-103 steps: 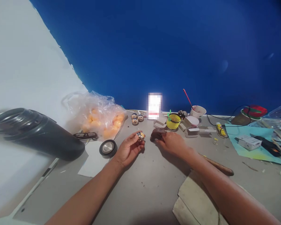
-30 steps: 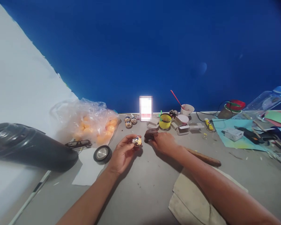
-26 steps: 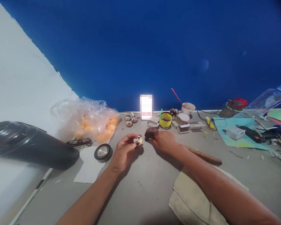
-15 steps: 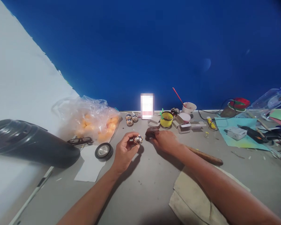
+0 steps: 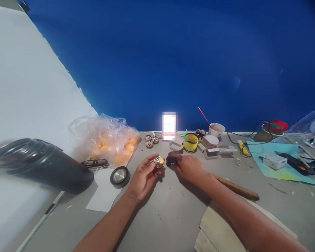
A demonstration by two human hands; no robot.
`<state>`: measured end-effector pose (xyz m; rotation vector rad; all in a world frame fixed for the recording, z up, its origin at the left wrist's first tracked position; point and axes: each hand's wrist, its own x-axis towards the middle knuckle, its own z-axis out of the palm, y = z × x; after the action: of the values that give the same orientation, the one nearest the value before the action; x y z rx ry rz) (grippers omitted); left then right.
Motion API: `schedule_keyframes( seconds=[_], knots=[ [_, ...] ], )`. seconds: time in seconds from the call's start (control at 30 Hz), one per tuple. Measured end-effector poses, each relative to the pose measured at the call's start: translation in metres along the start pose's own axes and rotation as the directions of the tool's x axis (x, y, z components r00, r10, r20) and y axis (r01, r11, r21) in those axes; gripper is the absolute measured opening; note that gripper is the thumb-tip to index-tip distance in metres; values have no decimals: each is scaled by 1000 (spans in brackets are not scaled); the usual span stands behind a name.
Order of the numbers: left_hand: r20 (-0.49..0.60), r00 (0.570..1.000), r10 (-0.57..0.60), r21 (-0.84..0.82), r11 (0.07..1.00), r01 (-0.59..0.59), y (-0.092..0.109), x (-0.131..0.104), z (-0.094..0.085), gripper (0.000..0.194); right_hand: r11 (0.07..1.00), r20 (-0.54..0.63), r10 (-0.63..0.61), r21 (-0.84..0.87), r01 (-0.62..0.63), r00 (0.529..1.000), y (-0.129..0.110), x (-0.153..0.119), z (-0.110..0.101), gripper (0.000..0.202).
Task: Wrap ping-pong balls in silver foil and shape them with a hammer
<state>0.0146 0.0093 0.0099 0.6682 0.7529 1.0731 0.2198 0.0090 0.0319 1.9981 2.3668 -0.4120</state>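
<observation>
My left hand (image 5: 146, 176) is closed on a shiny, mirror-like ball (image 5: 159, 161), held by the fingertips just above the grey table. Light patches mark the ball's surface. Close on the right, my right hand (image 5: 190, 168) grips a hammer by its neck, next to the dark head (image 5: 172, 158). Its wooden handle (image 5: 237, 188) slants out to the right beyond the forearm. The hammer head and the ball are slightly apart. Several similar shiny balls (image 5: 149, 143) sit together behind my left hand.
Left are a dark bottle (image 5: 60, 168), its round lid (image 5: 120, 176), glasses (image 5: 96, 163) and a plastic bag of orange pieces (image 5: 107, 143). Behind stand a bright screen (image 5: 169, 126), yellow pot (image 5: 190, 142) and white cup (image 5: 216, 129). A cloth (image 5: 220, 224) lies below my right forearm.
My left fingers have shifted round the ball, and it shows a different side. My right hand keeps its grip on the hammer. The whole view has moved slightly.
</observation>
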Motion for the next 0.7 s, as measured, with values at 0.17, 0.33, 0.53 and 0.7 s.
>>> schedule_keyframes(
  seconds=[0.17, 0.33, 0.53, 0.7],
  knots=[
    [-30, 998, -56, -121, 991, 52, -1, 6, -7, 34, 1000, -6, -18, 24, 18, 1000, 1, 0, -2, 44],
    [-5, 998, -70, -154, 986, 68, 1, 9, -11, 35, 1000, -17, -11, 17, 11, 1000, 1, 1, -1, 43],
    [12, 998, -54, -63, 997, 54, -1, 5, -8, 45, 1000, -40, -19, 9, 20, 999, 2, 1, 1, 41],
    [-3, 999, 32, 101, 994, -31, -6, 4, -4, 57, 1000, -27, -7, -10, 6, 1000, 2, -1, 1, 45]
  ],
)
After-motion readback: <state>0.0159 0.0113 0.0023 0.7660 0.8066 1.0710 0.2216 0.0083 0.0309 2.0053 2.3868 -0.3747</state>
